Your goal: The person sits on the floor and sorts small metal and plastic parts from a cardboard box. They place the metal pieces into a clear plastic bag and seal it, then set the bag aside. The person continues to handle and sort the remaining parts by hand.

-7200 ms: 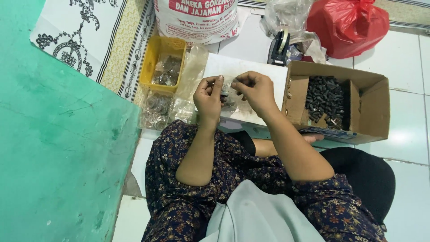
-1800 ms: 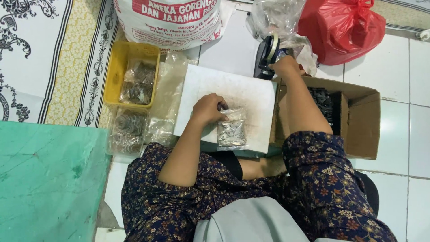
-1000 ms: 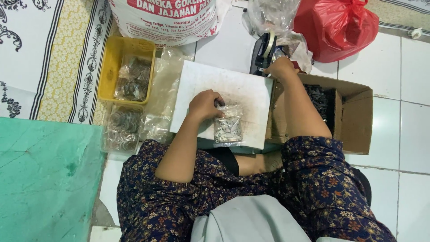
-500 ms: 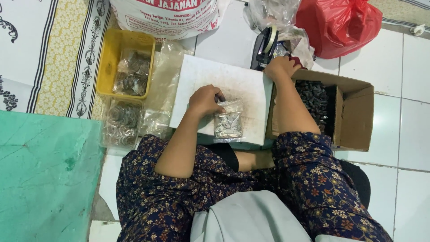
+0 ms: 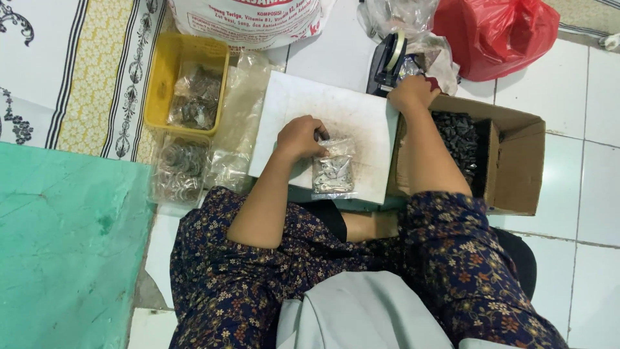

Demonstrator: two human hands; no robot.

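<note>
The left hand (image 5: 300, 137) is pinching the top of a small clear packet (image 5: 332, 174) lying near the white board's (image 5: 349, 110) front edge, while the right hand (image 5: 411, 92) is reaching to the tape dispenser (image 5: 387, 61) beside the cardboard box (image 5: 510, 161), its fingers hidden.

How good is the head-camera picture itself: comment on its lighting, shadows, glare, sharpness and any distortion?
Head view: soft, even light, only faint shadows under the left hand and beside the cardboard box; mild glare on the clear packet and the red plastic bag; the right hand at the tape dispenser is fairly sharp; floor tile lines look slightly bent toward the edges.
</note>
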